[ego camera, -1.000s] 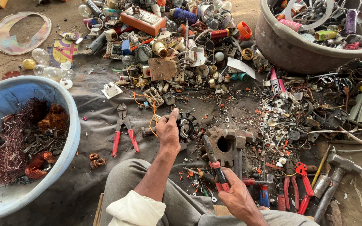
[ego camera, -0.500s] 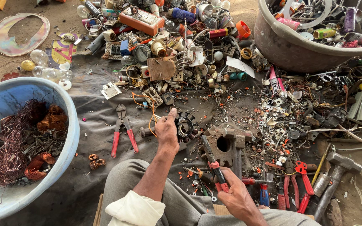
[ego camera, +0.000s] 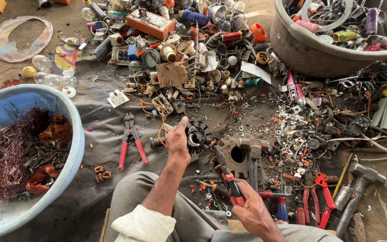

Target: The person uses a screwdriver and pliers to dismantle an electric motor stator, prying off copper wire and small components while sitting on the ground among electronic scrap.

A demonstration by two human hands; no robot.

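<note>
Two hands are working amid scrap: left gripping a stator, right holding pliers; neither has shifted since earlier.

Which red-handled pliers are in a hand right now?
The pair in the right hand, pliers pointing at the motor stator; the others lie loose on the cloth.

Bright, even daylight, sunniest at the top edge. Shadows are soft and short, with little glare. Focus is sharp throughout; wide-angle bending shows at the corners
</note>
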